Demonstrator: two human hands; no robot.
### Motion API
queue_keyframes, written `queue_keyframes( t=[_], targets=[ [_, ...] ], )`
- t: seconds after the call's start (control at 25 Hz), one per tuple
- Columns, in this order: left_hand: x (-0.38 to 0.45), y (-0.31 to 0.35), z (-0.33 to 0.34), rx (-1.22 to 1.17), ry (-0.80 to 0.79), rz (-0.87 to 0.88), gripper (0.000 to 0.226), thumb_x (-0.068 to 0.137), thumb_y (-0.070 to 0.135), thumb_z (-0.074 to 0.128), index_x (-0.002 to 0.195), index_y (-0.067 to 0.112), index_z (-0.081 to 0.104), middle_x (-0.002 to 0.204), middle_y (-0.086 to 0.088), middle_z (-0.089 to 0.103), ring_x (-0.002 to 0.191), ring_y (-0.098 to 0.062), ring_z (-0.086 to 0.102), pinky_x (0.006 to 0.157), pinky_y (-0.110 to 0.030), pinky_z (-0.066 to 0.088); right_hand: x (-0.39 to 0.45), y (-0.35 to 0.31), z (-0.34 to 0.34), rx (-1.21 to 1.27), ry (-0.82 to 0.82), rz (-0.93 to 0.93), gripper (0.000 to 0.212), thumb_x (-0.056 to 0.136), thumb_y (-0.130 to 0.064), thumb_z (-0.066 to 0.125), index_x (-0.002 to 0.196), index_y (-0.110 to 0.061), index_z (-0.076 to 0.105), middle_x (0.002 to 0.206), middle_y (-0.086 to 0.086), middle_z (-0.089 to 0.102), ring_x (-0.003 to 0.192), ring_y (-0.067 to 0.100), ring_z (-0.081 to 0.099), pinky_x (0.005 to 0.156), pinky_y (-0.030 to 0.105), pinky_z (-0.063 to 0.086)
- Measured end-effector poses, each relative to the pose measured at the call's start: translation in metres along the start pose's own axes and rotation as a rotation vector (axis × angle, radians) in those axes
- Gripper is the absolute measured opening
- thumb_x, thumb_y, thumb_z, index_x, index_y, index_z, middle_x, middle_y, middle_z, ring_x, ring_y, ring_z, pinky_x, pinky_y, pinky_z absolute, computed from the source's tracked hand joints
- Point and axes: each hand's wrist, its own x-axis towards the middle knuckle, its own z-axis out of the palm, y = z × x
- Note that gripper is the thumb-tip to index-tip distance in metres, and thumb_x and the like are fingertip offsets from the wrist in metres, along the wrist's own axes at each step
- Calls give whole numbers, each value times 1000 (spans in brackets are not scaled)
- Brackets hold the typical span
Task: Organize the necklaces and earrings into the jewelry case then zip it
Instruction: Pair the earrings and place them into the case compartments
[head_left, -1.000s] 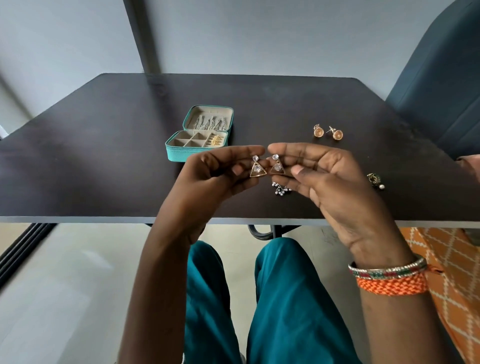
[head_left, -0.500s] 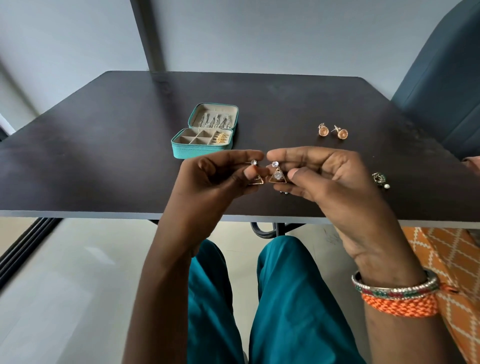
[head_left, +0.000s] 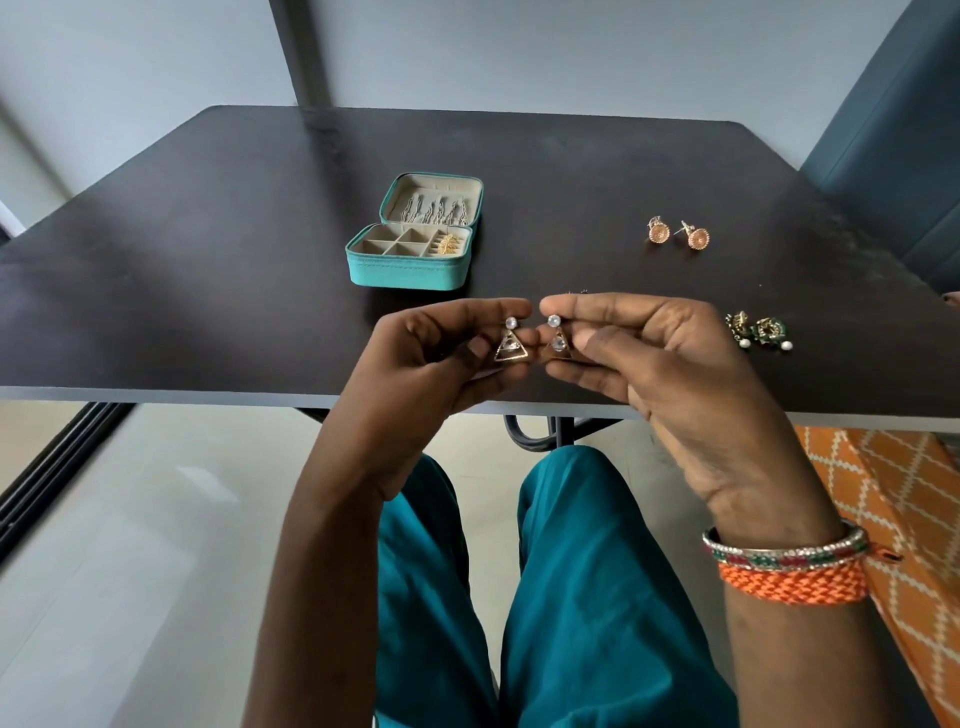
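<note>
My left hand (head_left: 441, 364) pinches one gold triangular earring (head_left: 510, 349) with a clear stone. My right hand (head_left: 639, 364) pinches its twin (head_left: 557, 344) right beside it, above the table's near edge. The teal jewelry case (head_left: 410, 273) lies open at mid-table, with chains hung in its lid and a gold leaf piece (head_left: 448, 244) in a right compartment. A pair of round orange-gold studs (head_left: 678, 235) lies at the right. A green and gold pair with white beads (head_left: 758, 332) lies near my right hand.
The dark table (head_left: 208, 260) ends just under my hands. A blue chair (head_left: 904, 135) stands at the far right. My teal-clad knees sit below the table edge. Bangles and an orange band circle my right wrist.
Both hands turned the two triangular earrings and now hold them side by side, hanging face up. The small silver bead cluster seen on the table earlier is hidden behind my hands.
</note>
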Motion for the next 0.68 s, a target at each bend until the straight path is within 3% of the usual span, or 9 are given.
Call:
queue_keyframes(
  t=[0.12, 0.24, 0.52, 0.68],
  targets=[
    [-2, 2, -1, 14, -7, 11, 23, 89, -1, 52, 105, 7, 67, 90, -8, 74, 86, -16, 71, 74, -20, 56, -1, 0, 3, -64, 35, -41, 18, 84, -3, 65, 101, -7, 71, 87, 9, 75, 79, 16, 72, 67, 20, 56],
    [-2, -1, -2, 18, 20, -2, 20, 89, 0, 52, 102, 6, 67, 87, -9, 74, 81, -15, 71, 71, -19, 56, -1, 2, 6, -89, 34, -33, 19, 83, 3, 64, 97, -9, 71, 86, 7, 74, 74, 14, 72, 64, 19, 56],
    [4, -9, -2, 81, 47, 25, 20, 88, 1, 56, 105, 5, 67, 95, -9, 73, 84, -13, 71, 72, -17, 56, 3, 8, 5, -137, 12, 24, 35, 92, 13, 44, 106, -8, 69, 98, 7, 73, 90, 13, 71, 76, 23, 57],
    [8, -10, -4, 151, 76, 92, 25, 83, -3, 61, 107, 1, 66, 92, -6, 73, 79, -10, 70, 71, -18, 57, 9, 5, 7, -150, 24, 4, 26, 89, 5, 55, 107, -7, 69, 96, 7, 73, 88, 12, 71, 75, 23, 58]
  ],
)
